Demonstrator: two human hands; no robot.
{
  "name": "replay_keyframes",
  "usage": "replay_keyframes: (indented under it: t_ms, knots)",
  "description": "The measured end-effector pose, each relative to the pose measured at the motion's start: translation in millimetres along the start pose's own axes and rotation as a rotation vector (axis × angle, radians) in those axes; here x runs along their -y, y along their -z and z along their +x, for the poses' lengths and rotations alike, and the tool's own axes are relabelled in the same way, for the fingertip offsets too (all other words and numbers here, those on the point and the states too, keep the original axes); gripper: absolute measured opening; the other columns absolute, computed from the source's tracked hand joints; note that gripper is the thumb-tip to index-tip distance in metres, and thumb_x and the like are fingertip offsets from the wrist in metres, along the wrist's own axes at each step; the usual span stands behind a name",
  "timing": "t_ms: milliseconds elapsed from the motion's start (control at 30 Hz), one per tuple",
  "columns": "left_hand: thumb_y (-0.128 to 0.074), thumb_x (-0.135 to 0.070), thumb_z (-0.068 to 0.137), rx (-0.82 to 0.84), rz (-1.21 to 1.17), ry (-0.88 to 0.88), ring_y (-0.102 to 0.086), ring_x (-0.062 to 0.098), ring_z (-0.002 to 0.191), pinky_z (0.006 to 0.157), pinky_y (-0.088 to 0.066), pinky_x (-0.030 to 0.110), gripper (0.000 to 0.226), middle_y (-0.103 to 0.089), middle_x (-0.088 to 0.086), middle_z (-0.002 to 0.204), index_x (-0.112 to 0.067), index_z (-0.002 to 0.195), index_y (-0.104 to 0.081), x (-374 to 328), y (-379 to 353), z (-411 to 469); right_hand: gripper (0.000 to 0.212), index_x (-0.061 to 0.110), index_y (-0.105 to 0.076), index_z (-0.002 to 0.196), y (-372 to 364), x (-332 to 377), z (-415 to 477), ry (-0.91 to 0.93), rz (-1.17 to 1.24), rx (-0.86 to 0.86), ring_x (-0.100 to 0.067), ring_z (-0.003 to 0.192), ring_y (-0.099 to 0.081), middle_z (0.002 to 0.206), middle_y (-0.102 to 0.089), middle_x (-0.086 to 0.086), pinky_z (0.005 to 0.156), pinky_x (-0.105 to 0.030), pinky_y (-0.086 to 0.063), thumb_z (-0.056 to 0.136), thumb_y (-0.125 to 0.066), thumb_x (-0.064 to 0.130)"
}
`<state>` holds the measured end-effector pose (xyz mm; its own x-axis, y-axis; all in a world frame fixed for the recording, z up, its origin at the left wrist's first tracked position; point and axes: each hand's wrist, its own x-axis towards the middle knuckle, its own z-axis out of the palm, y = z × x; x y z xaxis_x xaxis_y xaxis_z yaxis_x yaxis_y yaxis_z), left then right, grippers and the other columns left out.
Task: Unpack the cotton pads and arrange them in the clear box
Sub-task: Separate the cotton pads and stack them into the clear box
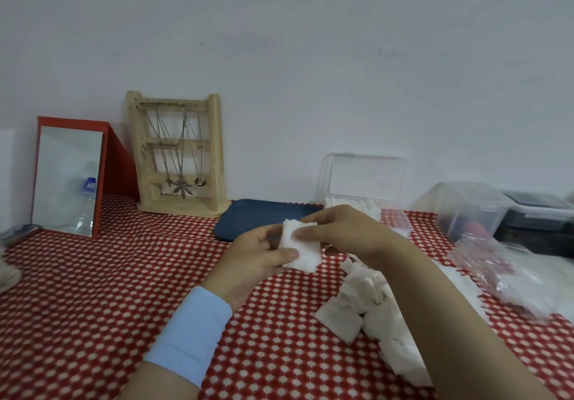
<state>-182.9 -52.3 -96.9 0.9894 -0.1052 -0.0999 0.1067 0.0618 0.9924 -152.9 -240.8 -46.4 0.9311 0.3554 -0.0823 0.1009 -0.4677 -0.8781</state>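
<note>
Mid-step: squaring small stack of pads (299,245) betw. left hand (257,259) & right hand (344,235), fingers pinched on it, above table (124,275) centre. Next, prob.: carry to box (363,188) at back edge, lid up; loose pile (366,300) at right.

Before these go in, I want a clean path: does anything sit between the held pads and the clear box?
Nothing visible does. Both hands hold the cotton pads just in front of the clear box, whose lid stands open.
</note>
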Motion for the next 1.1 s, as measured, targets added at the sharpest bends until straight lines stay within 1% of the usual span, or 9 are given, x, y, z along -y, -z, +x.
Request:
replay_keyframes:
  t_ms: [100,333,433,533,633,767,900,1033,1100]
  knots:
    - [-0.076,0.0,0.086,0.024,0.025,-0.011,-0.074,0.023,0.106,0.097,-0.058,0.047,0.05,-0.075,0.004,0.12,-0.017,0.131,-0.061,-5,-6,3,0.022,0.02,-0.08,0.1,12,-2,1,-0.01,-0.082,0.012,-0.02,0.094,-0.075,0.095,-0.079,0.002,0.092,-0.041,-0.06,0.086,-0.078,0.036]
    - [-0.078,-0.003,0.085,0.057,0.088,-0.069,-0.076,0.022,0.1,0.088,-0.062,0.04,0.052,-0.075,0.009,0.114,-0.014,0.132,-0.058,-38,-37,34,0.03,0.008,-0.074,0.112,66,7,2,-0.025,-0.083,0.109,-0.024,0.095,-0.075,0.101,-0.078,-0.007,0.089,-0.039,-0.061,0.087,-0.079,0.026]
    - [-0.078,-0.012,0.089,0.015,0.176,-0.143,-0.072,0.017,0.104,0.086,-0.061,0.032,0.046,-0.071,0.004,0.116,-0.018,0.13,-0.057,-53,-54,60,0.028,0.003,-0.073,0.107,103,5,13,-0.059,-0.099,-0.097,-0.021,0.084,-0.076,0.097,-0.078,-0.009,0.083,-0.038,-0.063,0.086,-0.08,0.022]
    - [-0.07,-0.023,0.093,-0.088,0.427,-0.263,-0.066,0.011,0.103,0.092,-0.056,0.029,0.034,-0.068,-0.006,0.114,-0.025,0.126,-0.06,-62,-73,96,0.024,-0.003,-0.069,0.105,140,-4,26,-0.113,-0.111,-0.325,-0.025,0.076,-0.077,0.093,-0.076,-0.016,0.071,-0.037,-0.065,0.09,-0.074,0.015]
    - [-0.057,-0.023,0.1,-0.038,0.701,-0.343,-0.061,0.008,0.108,0.087,-0.045,0.019,0.024,-0.066,-0.01,0.118,-0.027,0.122,-0.067,-63,-97,130,0.02,-0.004,-0.066,0.105,159,-19,40,-0.196,-0.233,-0.35,-0.028,0.077,-0.077,0.093,-0.074,-0.019,0.071,-0.043,-0.064,0.094,-0.07,0.013]
    - [-0.046,-0.028,0.105,0.173,1.057,-0.337,-0.062,0.021,0.116,0.097,-0.046,0.029,0.032,-0.068,-0.002,0.129,-0.026,0.122,-0.073,-54,-131,167,0.026,-0.005,-0.067,0.098,166,-37,58,-0.323,-0.38,-0.345,-0.026,0.073,-0.077,0.084,-0.075,-0.019,0.069,-0.039,-0.065,0.087,-0.078,0.016]
    - [-0.036,-0.037,0.104,0.269,1.354,-0.276,-0.046,0.03,0.122,0.102,-0.045,0.044,0.04,-0.058,0.008,0.126,-0.031,0.116,-0.074,-40,-147,189,0.024,0.004,-0.063,0.078,166,-49,70,-0.343,-0.537,-0.36,-0.026,0.07,-0.076,0.068,-0.069,-0.009,0.058,-0.029,-0.06,0.087,-0.076,0.023]
    - [-0.047,-0.049,0.099,0.209,1.337,-0.279,-0.049,0.023,0.113,0.095,-0.048,0.042,0.038,-0.058,0.002,0.116,-0.027,0.102,-0.078,-31,-147,201,0.028,0.011,-0.057,0.075,164,-61,83,-0.351,-0.657,-0.36,-0.024,0.073,-0.072,0.076,-0.067,-0.006,0.062,-0.03,-0.059,0.085,-0.076,0.028]
    - [-0.061,-0.042,0.093,0.161,1.273,-0.334,-0.055,0.02,0.112,0.094,-0.052,0.038,0.025,-0.064,-0.002,0.112,-0.028,0.098,-0.081,-30,-145,203,0.032,0.014,-0.053,0.071,161,-66,89,-0.361,-0.721,-0.356,-0.017,0.063,-0.061,0.071,-0.061,-0.003,0.053,-0.025,-0.046,0.081,-0.078,0.031]
